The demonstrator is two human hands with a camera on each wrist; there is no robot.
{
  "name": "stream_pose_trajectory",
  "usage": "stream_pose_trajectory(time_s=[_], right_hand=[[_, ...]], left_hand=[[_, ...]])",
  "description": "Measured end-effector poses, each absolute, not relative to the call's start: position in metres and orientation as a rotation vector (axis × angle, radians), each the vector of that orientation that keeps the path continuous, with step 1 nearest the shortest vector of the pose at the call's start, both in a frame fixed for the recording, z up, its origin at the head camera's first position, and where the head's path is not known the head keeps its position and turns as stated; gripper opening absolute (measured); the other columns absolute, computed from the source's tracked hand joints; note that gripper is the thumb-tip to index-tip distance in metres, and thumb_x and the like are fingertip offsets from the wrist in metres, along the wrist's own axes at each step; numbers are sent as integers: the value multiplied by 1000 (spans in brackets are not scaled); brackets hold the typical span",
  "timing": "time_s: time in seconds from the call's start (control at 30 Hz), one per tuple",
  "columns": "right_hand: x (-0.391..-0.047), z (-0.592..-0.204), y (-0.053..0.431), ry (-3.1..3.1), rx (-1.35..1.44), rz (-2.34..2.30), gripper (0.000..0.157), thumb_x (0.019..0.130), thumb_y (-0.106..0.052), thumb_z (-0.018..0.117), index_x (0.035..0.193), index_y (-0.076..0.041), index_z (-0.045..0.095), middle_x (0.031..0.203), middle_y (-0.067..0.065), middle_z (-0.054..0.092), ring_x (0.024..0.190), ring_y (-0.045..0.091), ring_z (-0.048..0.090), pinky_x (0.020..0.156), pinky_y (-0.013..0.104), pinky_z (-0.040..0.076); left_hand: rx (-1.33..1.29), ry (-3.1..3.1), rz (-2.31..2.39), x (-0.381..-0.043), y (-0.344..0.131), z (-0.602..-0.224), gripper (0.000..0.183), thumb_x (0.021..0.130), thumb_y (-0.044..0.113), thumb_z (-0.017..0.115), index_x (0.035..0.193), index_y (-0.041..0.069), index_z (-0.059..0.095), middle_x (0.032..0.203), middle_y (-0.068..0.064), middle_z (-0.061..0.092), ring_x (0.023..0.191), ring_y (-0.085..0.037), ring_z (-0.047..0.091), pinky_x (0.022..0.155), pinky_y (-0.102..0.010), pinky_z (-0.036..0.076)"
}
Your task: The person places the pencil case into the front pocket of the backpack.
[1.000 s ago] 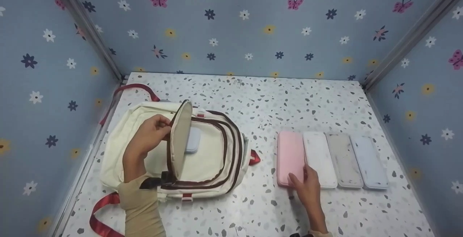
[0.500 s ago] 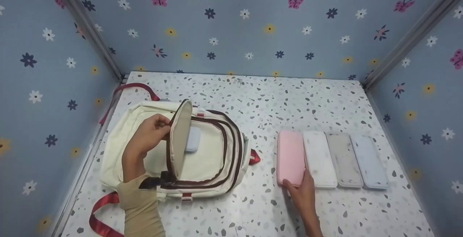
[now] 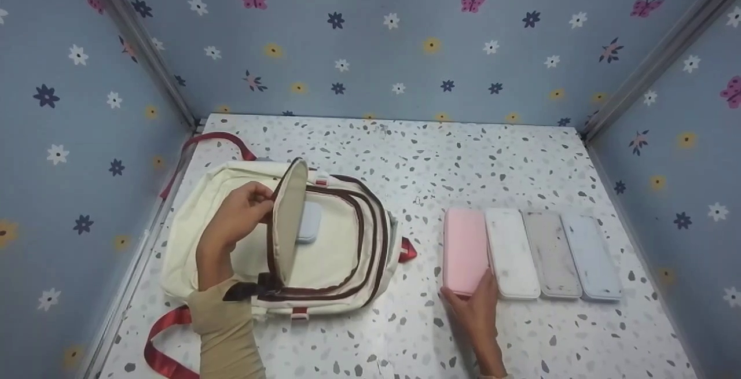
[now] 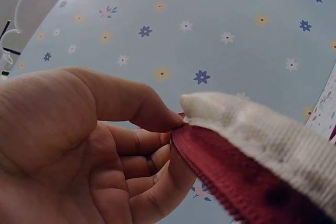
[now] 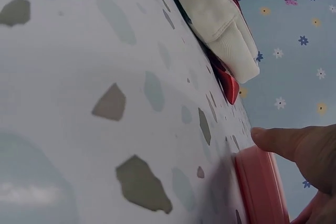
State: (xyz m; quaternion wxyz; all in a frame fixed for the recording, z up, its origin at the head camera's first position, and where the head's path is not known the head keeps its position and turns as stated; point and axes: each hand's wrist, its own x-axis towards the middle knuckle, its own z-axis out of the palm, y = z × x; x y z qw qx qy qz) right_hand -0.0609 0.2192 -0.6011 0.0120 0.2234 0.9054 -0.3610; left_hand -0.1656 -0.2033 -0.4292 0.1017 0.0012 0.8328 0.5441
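"Pinching the flap (image 3: 289, 228) of the backpack (image 3: 249, 260): left hand (image 3: 234, 214). Thumb and fingertips nipped on the edge, flap standing up. Left wrist view shows dark red lining and zip teeth beside them."

"And the right hand (image 3: 477, 304)?"

"At the near end of the pink case (image 3: 465, 246). Thumb at the left corner, finger against the right edge, that end grasped between. Other fingers hidden; firmness of grip can't be told. Thumb looks straight from the right wrist."

"Position of the case?"

"Flat on the speckled tabletop (image 3: 417, 182), right of the backpack, well apart from it. Leftmost of four in a row: white case (image 3: 512, 251), grey case (image 3: 551, 254), light-blue case (image 3: 590, 257) follow, side by side."

"Contents of the open pocket (image 3: 333, 257)?"

"One pale-blue pouch or case (image 3: 310, 223), partly covered by the flap; full length unreadable."

"Surroundings?"

"Red strap (image 3: 165, 350) looping out on the near side, red tab (image 3: 408, 250) at the bag's right end. Blue wall (image 3: 370, 37) behind, printed with flowers and butterflies."
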Motion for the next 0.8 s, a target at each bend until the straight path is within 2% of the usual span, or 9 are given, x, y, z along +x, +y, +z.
stream_pose_trajectory(time_s=[0.37, 0.67, 0.8], right_hand=[[-58, -603, 219, 2871, 699, -1156, 109, 75, -31, 78, 150, 5, 8, 152, 28, 17, 141, 43, 20, 116, 49, 18], [-55, -600, 221, 2938, 703, -1288, 105, 73, -28, 81, 151, -1, 15, 152, 22, 23, 140, 40, 27, 114, 50, 23], [-54, -598, 223, 2942, 696, -1334, 104, 73, -28, 82, 151, -5, 18, 152, 19, 25, 140, 38, 28, 115, 49, 23]], left_hand=[[-2, 2474, 1594, -166, -202, -430, 20, 94, 7, 48, 109, -7, 50, 92, -11, 54, 73, -11, 60, 71, -27, 54], [3, 2480, 1578, -167, -203, -431, 20, 94, 6, 48, 109, -7, 50, 91, -9, 52, 73, -10, 58, 68, -22, 51], [9, 2474, 1587, -167, -203, -432, 20, 94, 6, 48, 109, -7, 50, 91, -9, 52, 74, -11, 58, 69, -23, 51]])
